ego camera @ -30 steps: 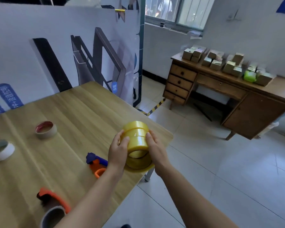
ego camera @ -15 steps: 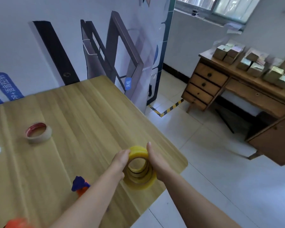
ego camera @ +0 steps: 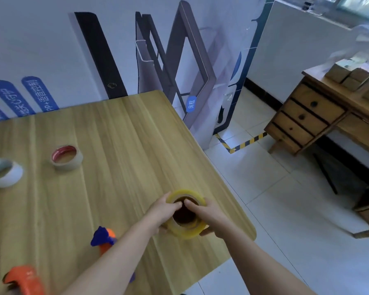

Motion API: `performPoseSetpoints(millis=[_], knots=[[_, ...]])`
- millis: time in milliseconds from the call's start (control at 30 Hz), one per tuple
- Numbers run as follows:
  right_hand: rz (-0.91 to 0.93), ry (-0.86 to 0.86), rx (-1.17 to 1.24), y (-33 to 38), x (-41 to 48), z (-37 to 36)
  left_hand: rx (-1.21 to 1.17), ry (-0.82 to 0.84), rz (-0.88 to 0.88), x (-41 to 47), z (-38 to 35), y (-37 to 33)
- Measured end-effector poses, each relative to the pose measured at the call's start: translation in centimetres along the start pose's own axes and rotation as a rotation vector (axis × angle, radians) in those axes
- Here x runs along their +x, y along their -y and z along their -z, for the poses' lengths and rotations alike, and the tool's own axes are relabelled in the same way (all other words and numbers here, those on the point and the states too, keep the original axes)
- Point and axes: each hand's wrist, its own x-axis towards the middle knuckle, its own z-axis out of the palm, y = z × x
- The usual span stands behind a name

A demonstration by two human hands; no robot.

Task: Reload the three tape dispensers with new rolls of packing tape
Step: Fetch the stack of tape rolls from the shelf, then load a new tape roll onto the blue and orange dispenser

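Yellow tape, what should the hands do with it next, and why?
Probably pull one roll free from the yellow tape stack. The left hand and right hand both grip it, thumbs hooked into the core, and it looks like several rolls stuck together. The orange dispenser and the blue-and-orange dispenser lie on the table, not yet touched.
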Motion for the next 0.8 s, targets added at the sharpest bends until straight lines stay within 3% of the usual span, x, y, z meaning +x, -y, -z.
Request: performPoseSetpoints(millis=[233,300,400,467,567,800], knots=[[0.219,-0.178,-0.377,0.0,0.1,-0.1,0.554,-0.378,-0.247,-0.7,-0.5,0.4],[0.327,-0.311,-0.501,0.0,-0.7,-0.2,0.579,-0.463,-0.313,-1.7,-0.4,0.4],[0.543,-0.421,-0.384,1.5,-3.1,-0.3,0.418,-0.587,-0.537,-4.0,0.1,-0.1],[0.639,-0.344,-0.205,3.3,-5.0,0.0,0.325,-0.691,-0.697,-5.9,0.7,-0.8],[0.719,-0.056,0.035,6.0,-8.3,0.4,0.197,-0.836,-0.831,-9.0,1.9,-1.9],[0.799,0.35,0.2,8.8,-12.5,-0.6,-0.017,-1.017,-0.905,-14.6,4.5,-2.5]])
